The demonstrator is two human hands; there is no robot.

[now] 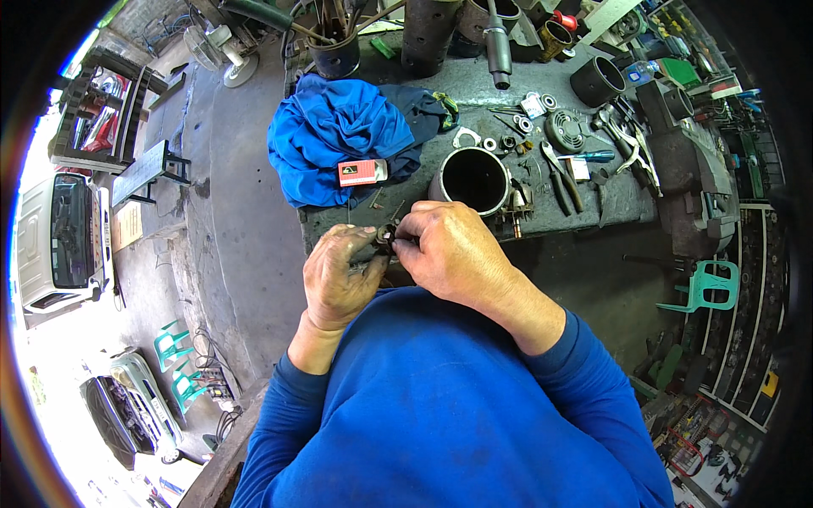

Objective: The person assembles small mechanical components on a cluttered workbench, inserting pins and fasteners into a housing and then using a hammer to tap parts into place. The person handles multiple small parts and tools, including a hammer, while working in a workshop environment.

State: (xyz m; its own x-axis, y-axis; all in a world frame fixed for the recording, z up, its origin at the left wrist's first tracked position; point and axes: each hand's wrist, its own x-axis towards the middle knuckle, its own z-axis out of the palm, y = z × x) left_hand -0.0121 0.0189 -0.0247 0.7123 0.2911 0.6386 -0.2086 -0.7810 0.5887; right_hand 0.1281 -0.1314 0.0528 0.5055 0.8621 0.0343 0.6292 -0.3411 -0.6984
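Note:
At the near edge of the workbench, my left hand (339, 273) and my right hand (457, 247) meet, fingertips pinched around a small dark metal part (386, 237). My fingers cover most of it, so its exact kind is unclear. Just beyond my hands lies a small red and white box (362, 173), resting against a crumpled blue cloth (326, 127). Past my right hand stands a wide, open-topped metal cylinder (472, 179). Beside the cylinder is a small metal assembly with copper-coloured parts (518, 203).
Pliers (562, 182), bearings (523, 125), a round vented cover (566, 132) and locking pliers (631, 148) lie on the workbench (584, 216). A spindle (498, 59) hangs over its far side. A bench vise (694, 178) sits at the right; a green chair (710, 286) stands beyond.

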